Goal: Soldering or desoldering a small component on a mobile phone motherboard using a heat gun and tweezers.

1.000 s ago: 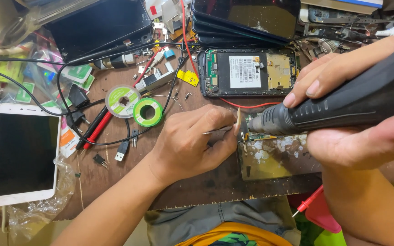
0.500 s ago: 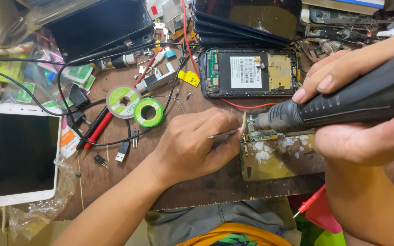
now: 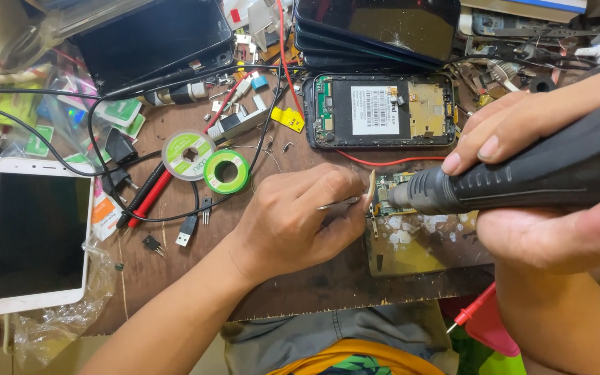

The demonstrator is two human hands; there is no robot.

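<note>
Overall, the head view shows little change from the frame half a second earlier: the black hot-air handpiece (image 3: pixel 522 182) has edged slightly nearer the small circuit board (image 3: pixel 385 189), and both hands keep their positions. The left hand (image 3: pixel 296 219) is curled closed, its fingers pinching metal tweezers (image 3: pixel 340 203) whose tips point at the board's left edge. The right hand (image 3: pixel 543 187) is wrapped firmly around the handpiece, forefinger laid along the top, thumb beneath, with the nozzle end almost at the board. That board lies on a stained work pad (image 3: pixel 418 243) at the front of the wooden bench (image 3: pixel 175 278), between the two hands. Behind it lies an opened phone (image 3: pixel 381 111) with its back cover off. To the left lie two solder reels (image 3: pixel 206 163), a red and black probe pair (image 3: pixel 144 198) and a white phone (image 3: pixel 36 232), face up.
</note>
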